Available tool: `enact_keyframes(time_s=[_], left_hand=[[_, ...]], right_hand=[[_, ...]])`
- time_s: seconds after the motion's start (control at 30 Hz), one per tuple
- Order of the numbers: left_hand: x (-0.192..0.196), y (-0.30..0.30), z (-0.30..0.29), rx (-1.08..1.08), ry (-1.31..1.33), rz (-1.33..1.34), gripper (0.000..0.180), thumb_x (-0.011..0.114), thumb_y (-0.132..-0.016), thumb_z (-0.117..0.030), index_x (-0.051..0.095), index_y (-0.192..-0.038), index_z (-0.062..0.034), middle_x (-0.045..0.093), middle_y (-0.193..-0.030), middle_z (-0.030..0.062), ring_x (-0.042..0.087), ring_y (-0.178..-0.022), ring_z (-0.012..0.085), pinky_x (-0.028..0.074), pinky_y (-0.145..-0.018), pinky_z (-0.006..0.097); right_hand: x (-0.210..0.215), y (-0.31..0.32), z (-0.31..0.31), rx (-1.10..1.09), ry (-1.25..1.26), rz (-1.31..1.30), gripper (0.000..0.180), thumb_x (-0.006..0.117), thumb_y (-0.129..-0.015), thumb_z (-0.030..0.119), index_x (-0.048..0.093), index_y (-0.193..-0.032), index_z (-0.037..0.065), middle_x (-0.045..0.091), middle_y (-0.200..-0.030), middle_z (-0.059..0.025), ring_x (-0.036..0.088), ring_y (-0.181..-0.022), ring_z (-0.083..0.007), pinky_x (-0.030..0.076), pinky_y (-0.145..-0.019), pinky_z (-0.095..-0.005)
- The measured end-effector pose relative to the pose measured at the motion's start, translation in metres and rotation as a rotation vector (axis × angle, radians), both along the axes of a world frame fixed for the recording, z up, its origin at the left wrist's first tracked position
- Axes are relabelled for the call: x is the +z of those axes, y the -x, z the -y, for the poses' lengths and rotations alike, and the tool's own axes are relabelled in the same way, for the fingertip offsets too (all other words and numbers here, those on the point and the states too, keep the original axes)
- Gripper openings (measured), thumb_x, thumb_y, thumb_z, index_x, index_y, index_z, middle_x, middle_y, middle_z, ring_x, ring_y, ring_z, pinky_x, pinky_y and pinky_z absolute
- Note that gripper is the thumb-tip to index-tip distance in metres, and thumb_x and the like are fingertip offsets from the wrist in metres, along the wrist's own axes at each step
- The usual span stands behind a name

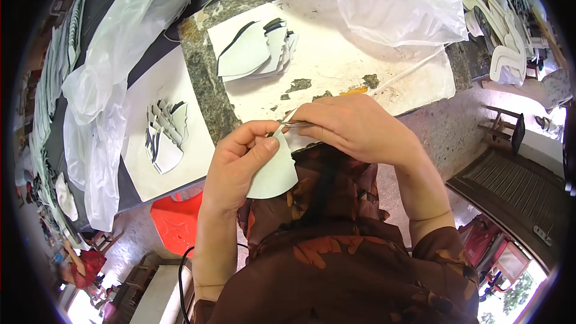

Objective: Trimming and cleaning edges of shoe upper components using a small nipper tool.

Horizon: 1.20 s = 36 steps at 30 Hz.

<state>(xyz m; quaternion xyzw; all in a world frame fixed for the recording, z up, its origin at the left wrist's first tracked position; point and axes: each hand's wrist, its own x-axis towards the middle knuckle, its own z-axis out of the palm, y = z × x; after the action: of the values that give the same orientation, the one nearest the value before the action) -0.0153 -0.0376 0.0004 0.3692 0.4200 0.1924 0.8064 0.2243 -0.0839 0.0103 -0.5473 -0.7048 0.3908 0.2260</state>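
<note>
A pale mint, flat fabric piece (276, 174) with a rounded lower edge hangs from my left hand (234, 159), pinched near its narrow top between thumb and fingers. My right hand (354, 125) is closed around what looks like small metal scissors (296, 124). Their silver blades lie at the piece's upper tip, beside a thin white strip (290, 114). The palm and most finger joints of my right hand are hidden. Beyond my hands, a stack of similar pale pieces with dark edges (249, 54) lies on the worn white work surface (324, 30).
To the left, another fanned stack of pieces (168, 132) lies on a white sheet (144, 180). Clear plastic sheeting (96, 96) drapes there, with more plastic (396, 6) at the far side. A red stool (174, 222) stands below the table edge. Farther left is a person in red (89, 267).
</note>
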Motion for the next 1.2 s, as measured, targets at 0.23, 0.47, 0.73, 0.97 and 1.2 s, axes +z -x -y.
enact_keyframes(time_s=[0.23,0.47,0.73,0.97,1.2], left_hand=[[-0.005,0.008,0.000,0.070,0.103,0.105,0.023,0.066,-0.103,-0.010,0.066,-0.123,0.0011,0.074,-0.102,0.0059,0.068,-0.086,0.0083,0.055,-0.075,0.024],[-0.007,0.012,0.004,0.042,-0.135,-0.064,0.022,0.067,-0.103,-0.011,0.068,-0.122,0.0004,0.065,-0.089,-0.0040,0.058,-0.079,0.0027,0.048,-0.072,0.020],[-0.005,0.010,0.010,0.062,-0.125,-0.016,0.020,0.067,-0.103,-0.010,0.070,-0.121,-0.0002,0.066,-0.090,-0.0034,0.058,-0.080,0.0031,0.047,-0.073,0.020],[-0.014,0.011,0.015,0.123,-0.142,0.058,0.023,0.068,-0.102,-0.009,0.070,-0.123,0.0002,0.070,-0.097,0.0003,0.062,-0.085,0.0052,0.051,-0.077,0.021],[-0.017,0.012,0.017,0.135,-0.126,0.089,0.024,0.068,-0.102,-0.008,0.069,-0.124,0.0013,0.072,-0.103,0.0031,0.065,-0.091,0.0073,0.053,-0.083,0.023]], right_hand=[[0.012,0.005,0.004,0.001,0.066,-0.017,0.035,0.054,-0.105,0.040,0.071,-0.116,0.010,0.072,-0.097,-0.0112,0.069,-0.095,-0.0340,0.053,-0.081,-0.0448],[0.011,0.019,0.007,-0.069,-0.103,0.184,0.032,0.061,-0.103,0.037,0.071,-0.112,0.009,0.067,-0.088,-0.0119,0.066,-0.084,-0.0332,0.052,-0.074,-0.0438],[0.004,0.023,0.007,-0.140,-0.027,-0.019,0.038,0.054,-0.105,0.042,0.071,-0.101,0.009,0.069,-0.088,-0.0124,0.067,-0.086,-0.0362,0.052,-0.076,-0.0457],[0.004,0.026,0.000,-0.126,0.253,-0.280,0.034,0.057,-0.107,0.034,0.069,-0.107,0.002,0.068,-0.092,-0.0141,0.064,-0.085,-0.0297,0.051,-0.079,-0.0373],[-0.007,0.028,0.000,-0.179,0.408,-0.545,0.039,0.057,-0.107,0.036,0.071,-0.107,-0.001,0.071,-0.093,-0.0095,0.063,-0.087,-0.0174,0.051,-0.083,-0.0326]])
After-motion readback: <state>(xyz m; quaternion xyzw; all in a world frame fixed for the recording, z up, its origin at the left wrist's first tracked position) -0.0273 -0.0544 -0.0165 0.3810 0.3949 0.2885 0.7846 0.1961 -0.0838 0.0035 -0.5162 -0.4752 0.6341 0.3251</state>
